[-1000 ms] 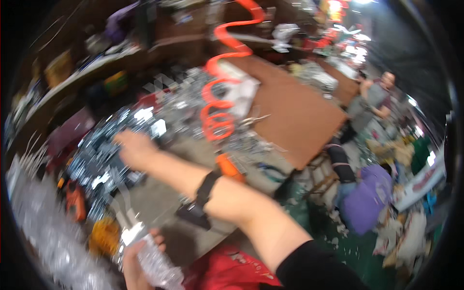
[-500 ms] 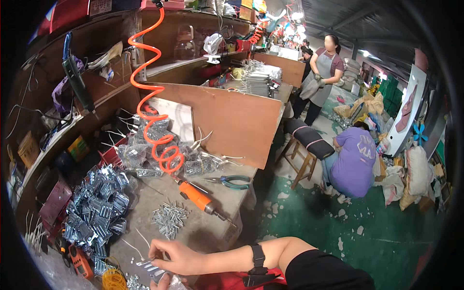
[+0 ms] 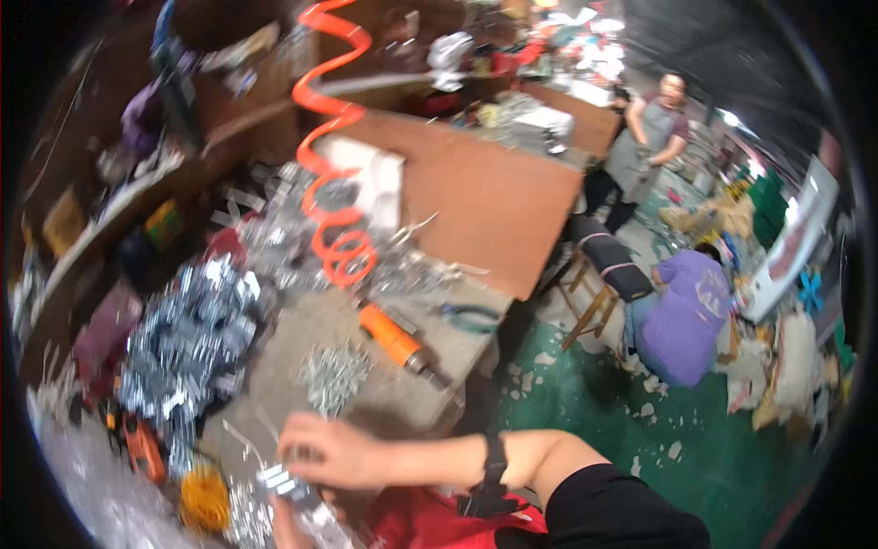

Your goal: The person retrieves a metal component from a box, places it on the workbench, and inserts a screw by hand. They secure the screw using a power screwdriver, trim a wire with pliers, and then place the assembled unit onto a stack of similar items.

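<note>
Low in the view, my left hand [image 3: 287,523] is closed round a shiny slotted metal piece [image 3: 282,482] with clear plastic wrap [image 3: 327,528] beneath it. Thin white wires [image 3: 245,441] stick up beside the piece. My right hand [image 3: 334,450] reaches in from the right, its fingers curled in a pinch at the top of the piece. Whatever lies between those fingertips is hidden by blur. Just beyond it is a heap of small screws [image 3: 334,377]. An orange power screwdriver [image 3: 391,337] lies farther off, at the end of a coiled orange hose [image 3: 346,261].
A pile of shiny metal brackets [image 3: 187,339] covers the left side, with yellow coiled cord [image 3: 204,499] below it. Green-handled pliers [image 3: 471,318] lie near the right edge. Plastic-wrapped parts sit behind. A crouching person [image 3: 681,316] and a standing person [image 3: 640,146] are beyond.
The whole view has shifted and blurred, with the bench moving rightward in it. My right hand has risen slightly in the picture and stays at the metal piece, which my left hand still holds.
</note>
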A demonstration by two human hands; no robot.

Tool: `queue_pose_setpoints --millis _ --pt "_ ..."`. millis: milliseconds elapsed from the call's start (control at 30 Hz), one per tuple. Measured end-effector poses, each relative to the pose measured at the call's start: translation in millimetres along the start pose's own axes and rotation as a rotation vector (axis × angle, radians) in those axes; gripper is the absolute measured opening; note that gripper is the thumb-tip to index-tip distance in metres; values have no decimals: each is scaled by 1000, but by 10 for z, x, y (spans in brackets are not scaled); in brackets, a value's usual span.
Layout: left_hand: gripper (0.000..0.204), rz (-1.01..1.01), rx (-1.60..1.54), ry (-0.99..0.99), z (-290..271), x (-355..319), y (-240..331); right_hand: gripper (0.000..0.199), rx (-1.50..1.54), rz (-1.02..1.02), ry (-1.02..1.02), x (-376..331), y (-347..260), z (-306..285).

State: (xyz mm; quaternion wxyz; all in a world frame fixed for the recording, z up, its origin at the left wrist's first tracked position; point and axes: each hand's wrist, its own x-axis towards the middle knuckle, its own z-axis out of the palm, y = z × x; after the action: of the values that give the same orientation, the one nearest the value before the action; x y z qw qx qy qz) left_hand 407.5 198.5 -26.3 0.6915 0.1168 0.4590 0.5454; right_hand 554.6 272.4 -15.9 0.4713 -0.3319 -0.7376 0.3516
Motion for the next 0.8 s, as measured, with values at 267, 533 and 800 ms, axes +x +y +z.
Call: queue_pose_setpoints --millis 267,533,800 --pt "50 -85 70 -97 -14 172 133 8 -269 496 93 -88 199 -1042" --pt "53 -103 110 -219 53 219 151 14 -679 -75 -245 -12 443 -810" --pt "52 -26 146 -193 80 162 163 24 -957 -114 -672 193 385 -640"
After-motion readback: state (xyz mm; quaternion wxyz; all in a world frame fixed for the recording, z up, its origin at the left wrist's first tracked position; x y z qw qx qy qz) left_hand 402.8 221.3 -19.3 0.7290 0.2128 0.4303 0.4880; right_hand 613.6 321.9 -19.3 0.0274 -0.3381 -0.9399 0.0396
